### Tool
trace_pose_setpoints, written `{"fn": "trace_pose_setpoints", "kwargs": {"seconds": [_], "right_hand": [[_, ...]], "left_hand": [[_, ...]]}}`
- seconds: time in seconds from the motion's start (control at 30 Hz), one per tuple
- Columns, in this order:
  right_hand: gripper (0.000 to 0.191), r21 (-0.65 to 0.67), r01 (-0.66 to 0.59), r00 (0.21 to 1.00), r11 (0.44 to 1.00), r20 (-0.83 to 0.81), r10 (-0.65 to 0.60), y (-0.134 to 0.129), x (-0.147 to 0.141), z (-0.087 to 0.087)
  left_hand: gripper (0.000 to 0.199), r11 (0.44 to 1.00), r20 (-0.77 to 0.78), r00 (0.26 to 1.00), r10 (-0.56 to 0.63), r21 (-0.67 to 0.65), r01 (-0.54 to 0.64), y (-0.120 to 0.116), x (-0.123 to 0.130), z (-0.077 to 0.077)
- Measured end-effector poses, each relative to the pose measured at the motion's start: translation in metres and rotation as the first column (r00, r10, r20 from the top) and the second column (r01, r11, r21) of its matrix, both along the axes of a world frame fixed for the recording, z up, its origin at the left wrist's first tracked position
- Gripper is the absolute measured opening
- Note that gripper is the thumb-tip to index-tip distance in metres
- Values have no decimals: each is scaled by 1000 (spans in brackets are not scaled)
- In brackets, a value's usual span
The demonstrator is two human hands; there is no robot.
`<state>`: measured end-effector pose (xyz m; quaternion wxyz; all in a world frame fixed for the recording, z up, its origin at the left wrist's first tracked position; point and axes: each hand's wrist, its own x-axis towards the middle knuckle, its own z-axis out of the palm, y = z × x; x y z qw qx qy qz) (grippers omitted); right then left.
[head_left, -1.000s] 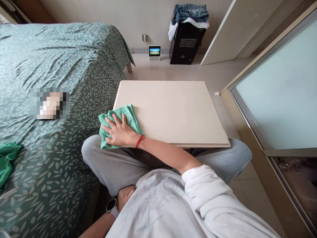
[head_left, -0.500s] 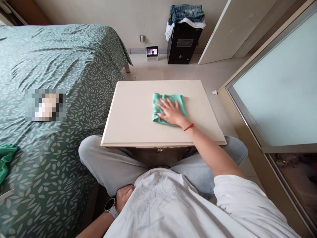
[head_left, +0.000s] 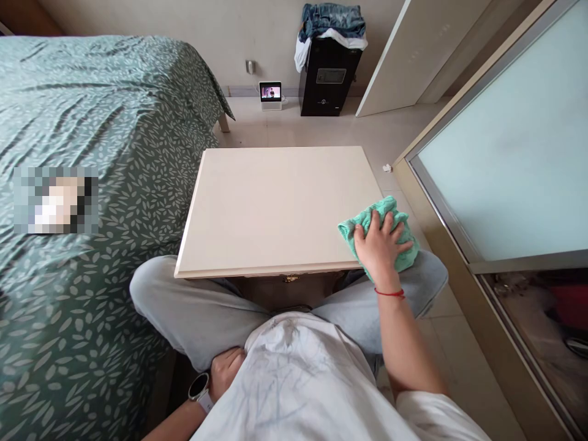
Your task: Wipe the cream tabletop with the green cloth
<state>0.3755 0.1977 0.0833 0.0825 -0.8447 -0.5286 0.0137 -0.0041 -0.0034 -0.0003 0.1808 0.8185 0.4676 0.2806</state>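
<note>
Spread over a green cloth (head_left: 405, 260), my right hand (head_left: 380, 242) presses it at the right front corner of a cream tabletop (head_left: 275, 208). Its fingers are apart and lie on top of the cloth, which hangs partly over the right edge. A red string circles that wrist. My left hand (head_left: 226, 370) rests curled on my left thigh beside the white shirt, its fingertips hidden. A watch (head_left: 199, 386) is on the left wrist.
A bed with a leaf-patterned green cover (head_left: 138, 177) stands at the left. Behind the table are a small lit screen (head_left: 271, 92) and a black cabinet (head_left: 328, 82) with folded jeans (head_left: 333, 21) on top. Sliding doors (head_left: 505, 135) line the right.
My right hand and the green cloth have moved from the middle of the tabletop to its right front corner. The view has shifted slightly. My left hand stays on my thigh.
</note>
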Motion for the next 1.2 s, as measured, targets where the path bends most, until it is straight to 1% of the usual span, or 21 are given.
{"fn": "trace_pose_setpoints", "kwargs": {"seconds": [0.07, 0.17, 0.23, 0.27, 0.33, 0.43, 0.5, 0.57, 0.63, 0.67, 0.73, 0.77, 0.83, 0.87, 0.9, 0.93, 1.0, 1.07, 1.13, 1.2], "right_hand": [[81, -51, -40, 999, 998, -20, 39, -4, -33, 9], [80, -74, -216, 974, 973, -83, 210, 1, -92, 22], [79, -58, -363, 927, 930, -123, 355, 6, -134, 27], [79, -44, -439, 892, 898, -141, 429, 9, -155, 29], [80, -15, -589, 798, 808, -172, 578, 11, -197, 31], [80, 3, -780, 614, 626, -191, 766, 11, -259, 35], [80, 13, -861, 498, 508, -173, 850, 10, -295, 36], [78, 30, -910, 404, 412, -144, 903, 9, -324, 38], [74, 30, -942, 329, 335, -121, 936, 11, -344, 38], [71, 22, -951, 304, 308, -114, 946, 12, -350, 37], [68, 11, -964, 264, 267, -111, 958, 16, -352, 36], [69, 15, -967, 251, 255, -115, 961, 18, -349, 36], [73, 41, -966, 246, 254, -139, 959, 19, -331, 34], [75, 56, -962, 257, 269, -156, 954, 18, -318, 33], [77, 67, -953, 280, 295, -174, 944, 17, -302, 32], [78, 71, -940, 315, 333, -190, 930, 14, -284, 31], [79, 55, -907, 398, 418, -211, 893, 6, -243, 30], [80, 10, -855, 506, 519, -205, 838, -5, -200, 29], [79, -42, -773, 630, 633, -168, 758, -17, -156, 27], [76, -86, -657, 753, 749, -107, 649, -30, -114, 23]], "left_hand": [[35, 1000, -6, 1000, -5, -1, 5, 0, -1, -1], [38, 1000, -23, 1000, 1, -2, -1, -1, -3, -3], [38, 1000, -33, 999, 5, 3, -5, -1, -3, -2], [39, 1000, -37, 999, 9, 6, -8, -1, -4, -2], [39, 1000, -42, 999, 18, 12, -17, -2, -4, -2], [37, 1000, -48, 998, 27, 12, -26, -3, -4, -2], [36, 1000, -51, 998, 25, 6, -24, -3, -5, -4], [36, 1000, -49, 998, 27, 5, -26, -5, -6, -6], [36, 1000, -44, 999, 29, 5, -29, -6, -7, -9], [36, 1000, -43, 999, 30, 3, -30, -6, -7, -11], [37, 1000, -42, 999, 28, -7, -28, -7, -7, -12], [37, 1000, -41, 999, 27, -11, -28, -7, -7, -12], [37, 999, -41, 999, 28, -20, -29, -7, -6, -11], [37, 999, -40, 999, 29, -24, -30, -7, -6, -11], [37, 999, -42, 999, 29, -31, -30, -7, -6, -10], [36, 999, -43, 999, 28, -38, -30, -7, -5, -9], [35, 998, -45, 999, 27, -49, -29, -7, -5, -8], [33, 998, -41, 999, 26, -52, -28, -7, -5, -7], [33, 999, -30, 999, 21, -49, -23, -6, -5, -6], [33, 999, -19, 1000, 13, -47, -14, -5, -4, -4]]}}
